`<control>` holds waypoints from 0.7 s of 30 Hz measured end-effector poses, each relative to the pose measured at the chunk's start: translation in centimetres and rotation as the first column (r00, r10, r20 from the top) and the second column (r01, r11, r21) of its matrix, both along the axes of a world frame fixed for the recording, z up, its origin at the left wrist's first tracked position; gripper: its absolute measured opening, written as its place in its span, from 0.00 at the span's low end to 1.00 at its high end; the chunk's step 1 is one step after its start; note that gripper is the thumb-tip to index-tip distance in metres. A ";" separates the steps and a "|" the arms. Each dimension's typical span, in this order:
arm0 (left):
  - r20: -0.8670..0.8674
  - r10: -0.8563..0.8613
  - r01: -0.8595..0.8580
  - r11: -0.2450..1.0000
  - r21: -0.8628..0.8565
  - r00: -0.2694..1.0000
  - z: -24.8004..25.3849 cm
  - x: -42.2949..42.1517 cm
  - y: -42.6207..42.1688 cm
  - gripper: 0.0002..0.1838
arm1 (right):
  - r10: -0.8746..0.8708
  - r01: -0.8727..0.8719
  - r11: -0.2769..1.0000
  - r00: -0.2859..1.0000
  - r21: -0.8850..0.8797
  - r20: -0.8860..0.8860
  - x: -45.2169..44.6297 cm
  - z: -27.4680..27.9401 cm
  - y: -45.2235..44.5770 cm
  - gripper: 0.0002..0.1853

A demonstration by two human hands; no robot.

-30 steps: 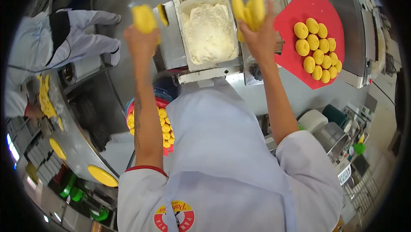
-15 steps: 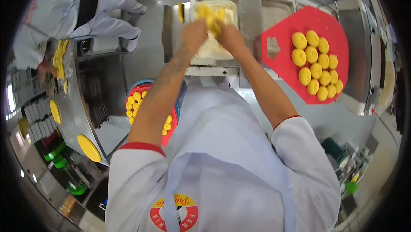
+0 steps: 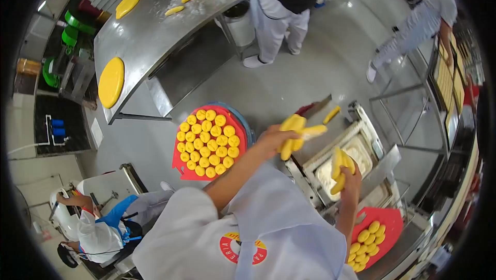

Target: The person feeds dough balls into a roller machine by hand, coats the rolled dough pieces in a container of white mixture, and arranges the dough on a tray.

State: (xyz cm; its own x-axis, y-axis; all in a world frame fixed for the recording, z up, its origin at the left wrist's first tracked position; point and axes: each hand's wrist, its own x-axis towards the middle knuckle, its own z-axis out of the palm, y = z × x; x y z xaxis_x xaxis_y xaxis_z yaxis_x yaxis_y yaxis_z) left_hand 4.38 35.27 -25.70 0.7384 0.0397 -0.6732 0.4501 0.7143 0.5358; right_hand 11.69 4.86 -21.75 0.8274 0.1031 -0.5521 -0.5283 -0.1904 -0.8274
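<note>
My left hand is wrapped round several yellow dough pieces, held between the red board and the flour tub. My right hand grips more yellow dough pieces, just over the tub of pale flour. Left of my left hand, a red board is covered with several round yellow dough balls. Below my right hand, a second red board bears several yellow dough balls, partly hidden by my arm.
A steel table at the upper left holds two flat yellow dough slabs and dough strips, with a co-worker beside it. Another person stands by a rack at the upper right, and one more is at the lower left.
The view has swung toward the left board and steel table. My hands, together over the flour half a second ago, have moved apart, each still holding dough pieces.
</note>
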 end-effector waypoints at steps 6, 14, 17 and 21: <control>0.548 0.358 -0.614 0.678 0.404 0.756 6.7 1.4 26.1 0.20 | 0.358 -0.416 0.787 0.909 0.455 0.211 9.2 7.3 35.0 0.33; 0.370 0.571 -0.680 0.593 0.431 0.733 -2.3 8.5 42.3 0.22 | 0.475 -0.576 0.538 0.810 0.616 0.343 12.7 -5.6 45.5 0.21; 0.241 0.072 -0.227 0.668 0.709 0.968 -15.3 5.4 29.7 0.17 | 0.467 -0.401 0.803 0.883 0.441 -0.046 5.6 -10.9 30.6 0.19; 0.056 -0.421 0.308 0.742 0.595 0.906 -19.8 10.2 1.9 0.15 | -0.146 0.140 0.989 0.954 -0.040 -0.262 -1.7 -16.9 16.7 0.14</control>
